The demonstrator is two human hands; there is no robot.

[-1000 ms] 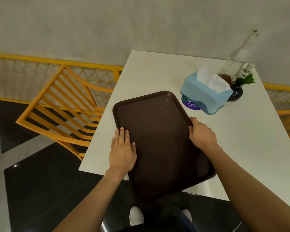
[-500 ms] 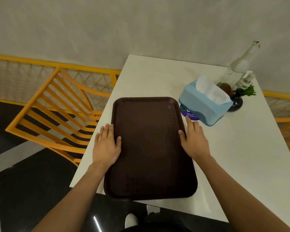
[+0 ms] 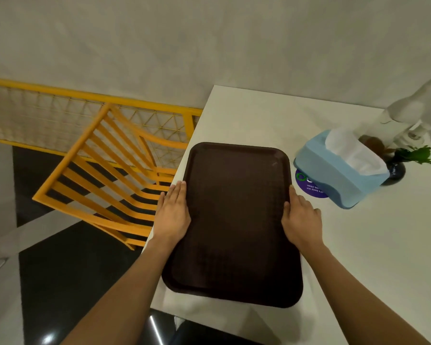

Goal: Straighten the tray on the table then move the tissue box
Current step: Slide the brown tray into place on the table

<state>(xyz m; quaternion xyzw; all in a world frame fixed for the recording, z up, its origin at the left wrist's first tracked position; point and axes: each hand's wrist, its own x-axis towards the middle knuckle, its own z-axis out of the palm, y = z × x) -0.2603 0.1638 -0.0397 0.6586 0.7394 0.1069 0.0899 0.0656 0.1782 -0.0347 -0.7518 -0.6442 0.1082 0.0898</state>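
A dark brown tray (image 3: 234, 215) lies on the white table (image 3: 373, 250), its long sides roughly parallel to the table's left edge. My left hand (image 3: 172, 215) rests flat against the tray's left rim, fingers together. On the opposite rim sits my right hand (image 3: 300, 217), thumb over the edge. A light blue tissue box (image 3: 334, 180) with a white tissue sticking out stands to the right of the tray's far corner, apart from it, partly covering a purple round sticker (image 3: 309, 186).
Behind the tissue box stand a dark small vase with green leaves (image 3: 396, 168) and a clear glass bottle (image 3: 406, 110). An orange slatted chair (image 3: 115, 175) stands left of the table, an orange railing (image 3: 60, 115) behind it. The wall runs along the table's far edge.
The tray has turned from skewed and overhanging the near edge to lying square on the table, pushed farther in. Both hands moved with it along its sides.
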